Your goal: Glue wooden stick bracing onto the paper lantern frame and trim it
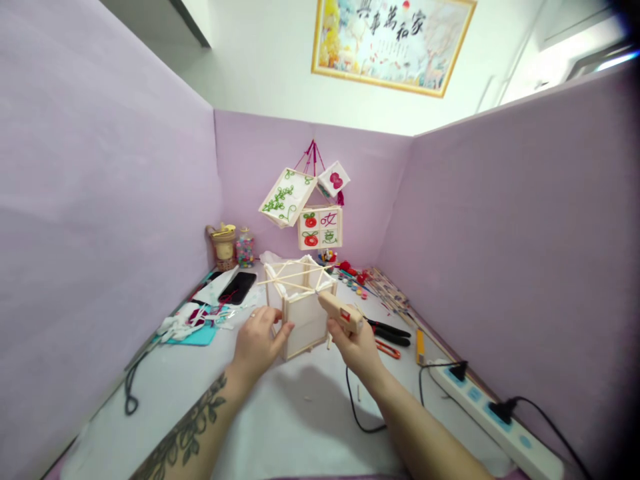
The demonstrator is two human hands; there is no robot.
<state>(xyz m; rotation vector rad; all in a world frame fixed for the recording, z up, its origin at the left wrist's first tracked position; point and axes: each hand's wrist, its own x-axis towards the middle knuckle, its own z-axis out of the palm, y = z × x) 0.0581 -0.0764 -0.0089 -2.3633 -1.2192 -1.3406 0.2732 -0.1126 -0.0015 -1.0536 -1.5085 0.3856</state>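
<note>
A lantern frame (306, 325) of thin wooden sticks with white panels stands upright on the table in front of me. Several sticks cross over its top, and white material lines the upper rim. My left hand (259, 341) grips the frame's near left corner post between thumb and fingers. In my right hand (356, 345) is a cream hot glue gun (342, 312), its nozzle at the upper right rim of the frame. A black cord trails below that hand. The fingertips of my right hand are partly hidden behind the glue gun.
Black-handled pliers (390, 332), orange scissors (388, 348) and a yellow utility knife (420, 347) lie right. A white power strip (493, 417) runs along the right edge. A phone (238, 288) and scraps lie left. Decorated lanterns (320, 228) hang at the back wall.
</note>
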